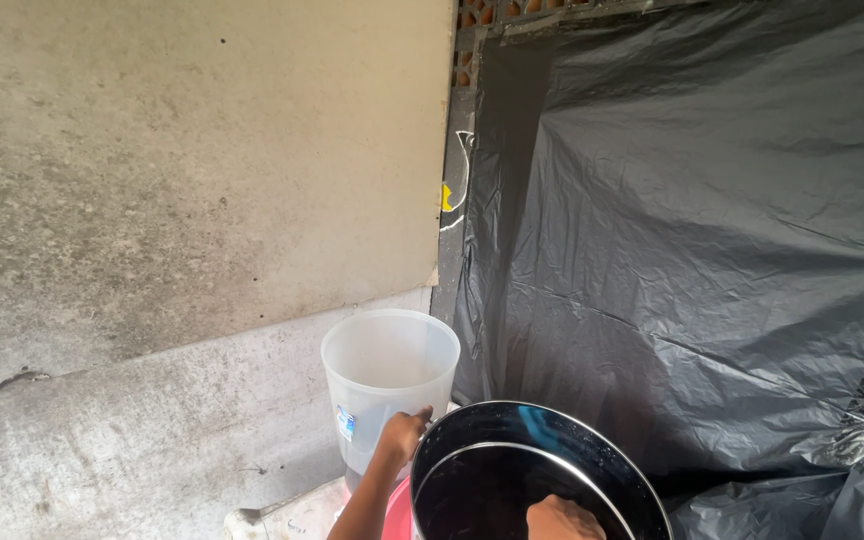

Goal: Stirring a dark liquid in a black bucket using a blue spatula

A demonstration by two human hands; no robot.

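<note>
Small blue-and-white label (346, 424) on lower left wall of translucent plastic bucket (390, 365), print too small to make out; yellow mark (446, 198) on dark post (462, 180) between grey wall (182, 170) and black plastic sheet (702, 230). Round black basin (537, 470) at bottom centre, glossy, rim touching bucket, lower part cut off. Left hand (401, 436) fingers curled over basin rim; right hand (562, 520) inside basin, fingers out of frame, grip impossible to tell.
</note>
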